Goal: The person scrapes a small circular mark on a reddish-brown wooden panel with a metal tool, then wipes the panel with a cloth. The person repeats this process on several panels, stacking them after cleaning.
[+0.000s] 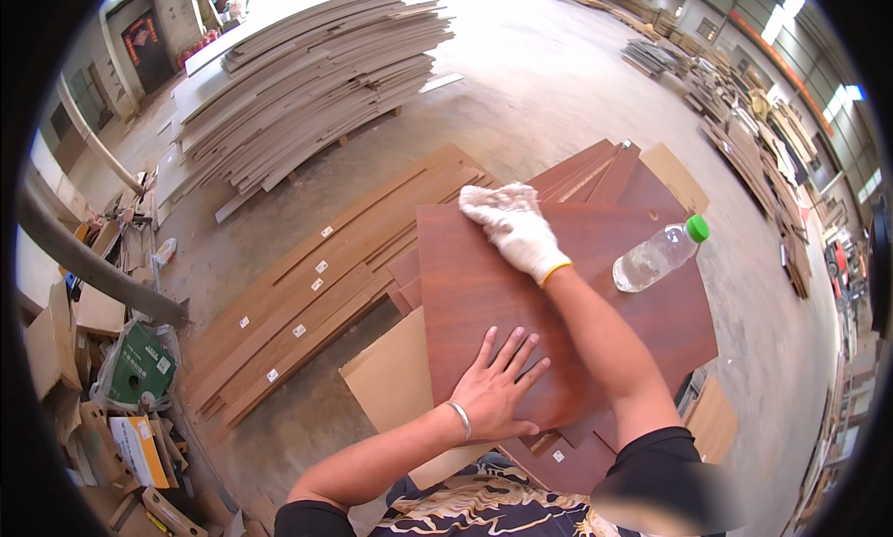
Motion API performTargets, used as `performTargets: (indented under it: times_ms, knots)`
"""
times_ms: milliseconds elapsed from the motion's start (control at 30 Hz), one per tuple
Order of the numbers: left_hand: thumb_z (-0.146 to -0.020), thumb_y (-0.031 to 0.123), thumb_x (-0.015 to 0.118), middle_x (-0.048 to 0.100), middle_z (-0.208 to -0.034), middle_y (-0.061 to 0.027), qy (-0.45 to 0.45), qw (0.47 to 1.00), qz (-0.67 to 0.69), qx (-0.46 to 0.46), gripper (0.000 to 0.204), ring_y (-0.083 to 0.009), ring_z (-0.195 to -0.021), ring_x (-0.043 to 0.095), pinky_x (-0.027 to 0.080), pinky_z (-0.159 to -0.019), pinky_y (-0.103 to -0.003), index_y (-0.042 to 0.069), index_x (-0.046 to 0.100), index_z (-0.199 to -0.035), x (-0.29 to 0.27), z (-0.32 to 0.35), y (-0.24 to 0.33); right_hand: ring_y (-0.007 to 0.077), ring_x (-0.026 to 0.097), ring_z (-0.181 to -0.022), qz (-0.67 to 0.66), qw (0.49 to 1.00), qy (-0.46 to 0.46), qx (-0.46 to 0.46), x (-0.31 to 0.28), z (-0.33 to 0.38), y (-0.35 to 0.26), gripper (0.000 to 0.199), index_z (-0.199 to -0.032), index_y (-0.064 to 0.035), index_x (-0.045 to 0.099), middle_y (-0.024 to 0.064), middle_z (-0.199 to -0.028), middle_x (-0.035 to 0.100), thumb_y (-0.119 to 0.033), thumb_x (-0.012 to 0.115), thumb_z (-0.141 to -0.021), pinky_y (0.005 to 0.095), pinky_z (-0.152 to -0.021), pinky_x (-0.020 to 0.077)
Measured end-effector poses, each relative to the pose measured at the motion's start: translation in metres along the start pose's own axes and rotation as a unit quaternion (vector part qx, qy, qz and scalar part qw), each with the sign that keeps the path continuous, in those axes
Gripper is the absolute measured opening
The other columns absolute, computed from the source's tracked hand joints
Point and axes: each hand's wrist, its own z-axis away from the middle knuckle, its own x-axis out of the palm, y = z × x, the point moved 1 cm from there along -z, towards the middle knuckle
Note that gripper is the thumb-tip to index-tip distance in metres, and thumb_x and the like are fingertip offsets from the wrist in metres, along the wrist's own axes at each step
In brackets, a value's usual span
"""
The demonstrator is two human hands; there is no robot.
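A reddish-brown wood-grain board (484, 295) lies in front of me on top of other panels. My left hand (496, 385), a silver bangle at its wrist, presses flat on the board's near left part with fingers spread. Over the far left corner is my right hand (530, 244), in a white knit glove with a yellow cuff. Its fingers are closed on a bunched white cloth (484, 202) against the board; glove and cloth blend together, so the fingertips are hidden. A clear plastic bottle (651, 260) with a green cap is on the board's right side, holding some clear liquid.
Long brown planks (307, 295) with small white labels lie to the left. A tall stack of grey-white panels (316, 90) stands beyond them. Cardboard (395, 351) sticks out under the board. Boxes and a green package (144, 365) crowd the far left; more board piles (744, 155) line the right.
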Motion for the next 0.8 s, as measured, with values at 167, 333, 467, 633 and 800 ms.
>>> performTargets:
  times_ms: [167,333,467,633,800]
  knots:
    - [-0.089,0.074,0.065,0.018,-0.177,-0.0247,0.000,1.000,0.007,0.016,0.105,-0.0404,-0.167,0.005,-0.002,-0.131,-0.066,0.011,0.035,-0.169,-0.003,-0.007,0.003,0.0404,0.066,-0.118,0.204,0.946,-0.095,0.234,-0.005,0.014,0.056,0.030,-0.121,-0.0191,0.065,0.0149,-0.123,0.073,-0.020,0.040,-0.103,0.0574,-0.107,0.0425]
    - [-0.089,0.074,0.064,0.021,-0.177,-0.0246,0.025,0.999,0.010,0.023,0.105,-0.0405,-0.167,0.008,0.000,-0.131,-0.066,0.010,0.037,-0.168,-0.002,-0.002,-0.002,0.0380,0.072,-0.108,0.100,0.986,-0.025,0.130,-0.018,0.015,0.065,0.036,-0.124,-0.0253,0.070,0.0122,-0.119,0.079,-0.021,0.041,-0.103,0.0536,-0.104,0.0463]
    - [-0.089,0.074,0.064,0.022,-0.177,-0.0238,0.004,1.000,0.005,0.021,0.105,-0.0400,-0.167,0.009,0.000,-0.131,-0.066,0.011,0.037,-0.168,0.001,-0.004,-0.002,0.0368,0.070,-0.109,0.271,0.912,-0.118,0.284,-0.012,0.017,0.064,0.028,-0.118,-0.0209,0.063,0.0173,-0.113,0.077,-0.023,0.041,-0.101,0.0555,-0.102,0.0458]
    - [-0.091,0.075,0.061,0.022,-0.177,-0.0233,0.003,1.000,0.002,0.023,0.104,-0.0392,-0.167,0.008,-0.001,-0.131,-0.066,0.011,0.036,-0.168,-0.001,0.001,-0.002,0.0307,0.067,-0.116,0.047,0.991,0.006,0.127,-0.019,0.018,0.057,0.033,-0.123,-0.0280,0.074,0.0056,-0.116,0.079,-0.023,0.048,-0.102,0.0445,-0.107,0.0443]
    - [-0.093,0.075,0.058,0.025,-0.176,-0.0236,0.001,0.999,-0.014,0.046,0.102,-0.0395,-0.166,0.011,-0.002,-0.131,-0.067,0.010,0.035,-0.168,-0.002,-0.006,-0.001,0.0338,0.065,-0.120,0.152,0.979,0.008,0.134,0.011,0.000,0.023,0.031,-0.126,-0.0240,0.063,0.0081,-0.124,0.074,-0.019,0.047,-0.100,0.0533,-0.109,0.0429]
